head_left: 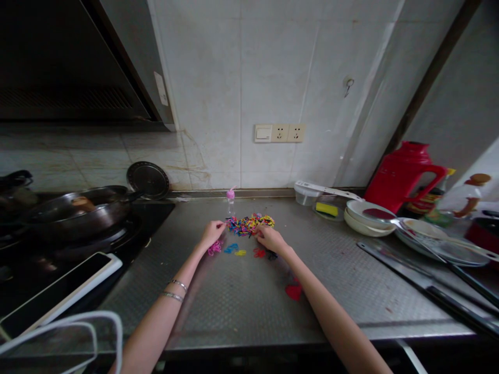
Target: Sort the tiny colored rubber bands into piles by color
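A heap of small multicoloured rubber bands (246, 224) lies on the metal counter (218, 311). At its left edge my left hand (212, 234) has thumb and finger pinched together; whatever they hold is too small to make out. My right hand (270, 240) reaches into the heap's right side, fingers closed together, their tips partly hidden among the bands. Nearer me lie small separate groups: pink bands (214, 248), blue bands (231, 248), yellow bands (240, 253), red bands (259, 253) and black bands (272, 255), these last partly under my right hand.
Behind the heap stands a small clear bottle with a pink top (231, 195). A red flat piece (293, 292) lies beside my right forearm. Left are a wok (81, 210) and a white-edged device (58, 296); right are bowls (364, 223), a red thermos (403, 179) and a long knife-like tool (397, 270).
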`<move>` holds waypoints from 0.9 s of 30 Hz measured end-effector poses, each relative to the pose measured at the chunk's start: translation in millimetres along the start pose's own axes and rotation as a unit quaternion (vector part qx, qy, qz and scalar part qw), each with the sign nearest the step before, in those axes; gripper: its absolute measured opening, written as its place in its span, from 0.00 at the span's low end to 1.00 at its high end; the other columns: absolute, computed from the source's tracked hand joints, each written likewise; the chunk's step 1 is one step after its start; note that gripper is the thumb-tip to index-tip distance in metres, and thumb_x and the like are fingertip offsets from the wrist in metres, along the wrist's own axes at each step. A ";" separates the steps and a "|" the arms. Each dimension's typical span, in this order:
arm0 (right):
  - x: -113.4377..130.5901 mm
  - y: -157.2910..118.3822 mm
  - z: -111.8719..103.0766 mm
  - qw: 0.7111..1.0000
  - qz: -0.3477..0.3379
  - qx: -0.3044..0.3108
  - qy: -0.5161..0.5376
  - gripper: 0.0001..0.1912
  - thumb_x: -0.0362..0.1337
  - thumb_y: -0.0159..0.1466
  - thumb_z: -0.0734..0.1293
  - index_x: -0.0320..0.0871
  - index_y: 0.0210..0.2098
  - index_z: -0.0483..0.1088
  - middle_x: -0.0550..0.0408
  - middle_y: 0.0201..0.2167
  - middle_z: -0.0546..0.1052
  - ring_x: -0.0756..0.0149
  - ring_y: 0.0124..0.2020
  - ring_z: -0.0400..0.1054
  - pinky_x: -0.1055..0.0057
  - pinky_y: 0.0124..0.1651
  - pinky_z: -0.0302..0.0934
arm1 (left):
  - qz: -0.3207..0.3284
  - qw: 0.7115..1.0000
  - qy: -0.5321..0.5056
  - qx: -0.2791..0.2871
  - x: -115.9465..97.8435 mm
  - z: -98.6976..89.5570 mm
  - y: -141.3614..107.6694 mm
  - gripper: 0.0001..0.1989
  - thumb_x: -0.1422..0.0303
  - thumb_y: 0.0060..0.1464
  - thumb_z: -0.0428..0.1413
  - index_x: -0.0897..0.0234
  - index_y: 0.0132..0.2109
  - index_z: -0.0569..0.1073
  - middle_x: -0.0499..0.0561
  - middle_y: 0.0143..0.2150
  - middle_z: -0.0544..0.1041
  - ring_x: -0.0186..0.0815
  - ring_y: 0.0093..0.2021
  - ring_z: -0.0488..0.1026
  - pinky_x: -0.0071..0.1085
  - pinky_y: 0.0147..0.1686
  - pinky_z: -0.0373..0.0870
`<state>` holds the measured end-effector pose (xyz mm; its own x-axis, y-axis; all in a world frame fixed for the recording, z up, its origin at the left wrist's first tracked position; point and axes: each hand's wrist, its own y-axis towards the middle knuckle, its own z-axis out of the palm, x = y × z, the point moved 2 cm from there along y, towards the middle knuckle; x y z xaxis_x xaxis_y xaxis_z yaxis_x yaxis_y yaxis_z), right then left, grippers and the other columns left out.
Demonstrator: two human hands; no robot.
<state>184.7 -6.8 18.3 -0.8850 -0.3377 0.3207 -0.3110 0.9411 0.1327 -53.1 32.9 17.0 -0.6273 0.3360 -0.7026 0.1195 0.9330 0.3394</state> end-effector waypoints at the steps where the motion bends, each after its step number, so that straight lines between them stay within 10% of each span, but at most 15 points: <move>1: -0.7 -0.3 0.0 1.000 -0.002 0.001 0.007 0.12 0.33 0.58 0.59 0.43 0.42 0.63 0.50 0.38 0.71 0.67 0.38 0.64 0.76 0.35 0.53 | 0.002 1.000 0.005 0.002 0.3 0.3 0.0 0.17 0.60 0.48 0.49 0.68 0.32 0.76 0.54 0.30 0.77 0.37 0.30 0.71 0.28 0.32 0.62; 27: 60.0 -20.4 -1.2 0.984 -0.162 -0.060 0.040 0.12 0.31 0.60 0.56 0.44 0.41 0.66 0.52 0.38 0.71 0.68 0.43 0.63 0.76 0.43 0.54 | -0.013 0.999 0.040 0.031 9.1 2.2 1.0 0.16 0.61 0.47 0.49 0.69 0.31 0.76 0.54 0.29 0.76 0.35 0.29 0.70 0.26 0.30 0.61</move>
<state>138.3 -46.3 36.0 -0.7147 -0.6246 0.3148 -0.5254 0.7765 0.3479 -57.0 37.2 9.5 -0.6896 0.3030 -0.6577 0.1481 0.9481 0.2815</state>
